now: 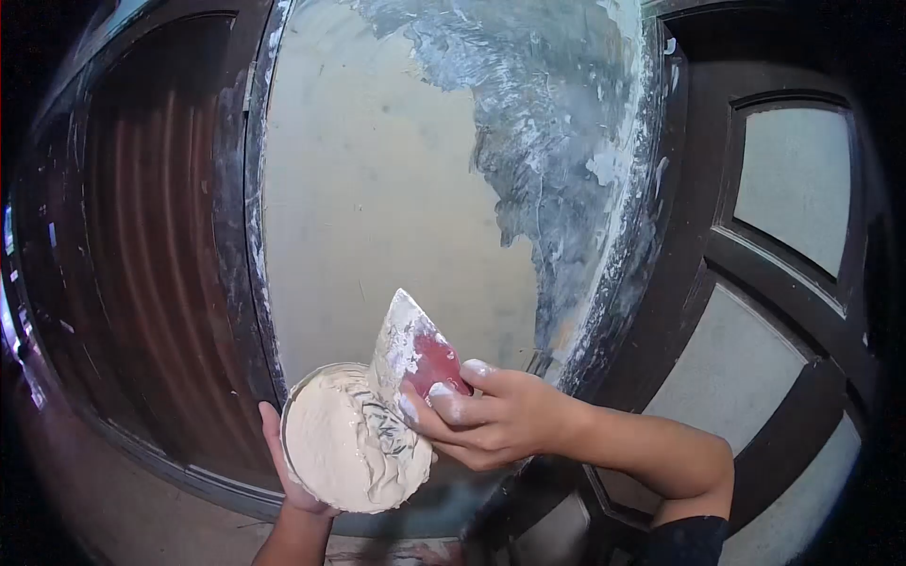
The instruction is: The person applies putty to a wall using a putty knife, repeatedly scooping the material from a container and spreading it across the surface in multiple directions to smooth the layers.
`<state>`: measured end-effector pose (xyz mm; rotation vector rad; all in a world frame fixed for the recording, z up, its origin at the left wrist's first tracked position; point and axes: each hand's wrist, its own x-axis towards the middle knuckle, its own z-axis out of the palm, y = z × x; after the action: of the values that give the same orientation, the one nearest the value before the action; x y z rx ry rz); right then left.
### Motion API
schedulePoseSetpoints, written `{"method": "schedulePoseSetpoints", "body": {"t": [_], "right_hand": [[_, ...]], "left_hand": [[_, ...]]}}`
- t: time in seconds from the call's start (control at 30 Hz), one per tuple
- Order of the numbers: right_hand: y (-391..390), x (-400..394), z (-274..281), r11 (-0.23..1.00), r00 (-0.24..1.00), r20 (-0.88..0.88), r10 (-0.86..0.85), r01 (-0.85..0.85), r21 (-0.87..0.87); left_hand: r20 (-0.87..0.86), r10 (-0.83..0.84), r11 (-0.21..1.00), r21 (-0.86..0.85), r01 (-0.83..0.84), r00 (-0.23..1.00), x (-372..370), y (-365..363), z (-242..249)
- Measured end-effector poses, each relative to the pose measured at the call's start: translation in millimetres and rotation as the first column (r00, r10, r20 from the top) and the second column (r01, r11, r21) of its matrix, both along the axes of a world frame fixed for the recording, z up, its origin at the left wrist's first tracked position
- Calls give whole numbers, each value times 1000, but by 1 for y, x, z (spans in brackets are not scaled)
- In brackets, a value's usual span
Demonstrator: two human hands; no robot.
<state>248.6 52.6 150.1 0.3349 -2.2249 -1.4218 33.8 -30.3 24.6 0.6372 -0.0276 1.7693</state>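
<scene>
My left hand [291, 472] holds a round container of cream-coloured putty [330, 439] from below and the left side. The putty is thick, with ridges and dark streaks near its right part. My right hand [472, 415] grips a putty knife [436, 363] with a red handle area and a whitish, smeared blade pointing up. The blade's lower left edge is at the container's right rim. White putty coats several fingertips of my right hand. Behind them stands a wall panel [377, 217], smooth and beige on the left, rough blue-grey on the right.
To the left is a dark frame with a reddish-brown curtain-like surface [160, 217]. A dark wooden door [703, 226] with pale panels stands to the right. Part of the floor [142, 500] shows at the lower left.
</scene>
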Motion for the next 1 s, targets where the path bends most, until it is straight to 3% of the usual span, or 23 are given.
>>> {"method": "schedulePoseSetpoints", "body": {"t": [0.23, 0.4, 0.73, 0.8, 0.87, 1.0], "right_hand": [[1, 8, -6, 1000, 999, -34, -5, 4, -26], [4, -1, -13, 999, 999, -48, -25, 27, 30], [14, -7, -21, 999, 998, -50, -35, 36, 30], [15, -8, -23, 999, 998, -47, -36, 35, -24], [14, -10, -24, 996, 997, -63, -41, 36, -77], [13, -12, -24, 987, 996, -81, -37, 24, -157]], "left_hand": [[-12, 69, 998, 7, -69, 998, -2, -1, -2], [19, -68, 996, 67, 66, 998, -8, 2, -6], [24, -122, 991, 60, 120, 992, -18, 11, -13], [39, -141, 988, 72, 138, 989, -17, 13, -14], [-9, -113, 993, -19, 113, 994, -19, 16, -16], [51, -210, 976, 72, 206, 976, -17, 18, -16]]}}
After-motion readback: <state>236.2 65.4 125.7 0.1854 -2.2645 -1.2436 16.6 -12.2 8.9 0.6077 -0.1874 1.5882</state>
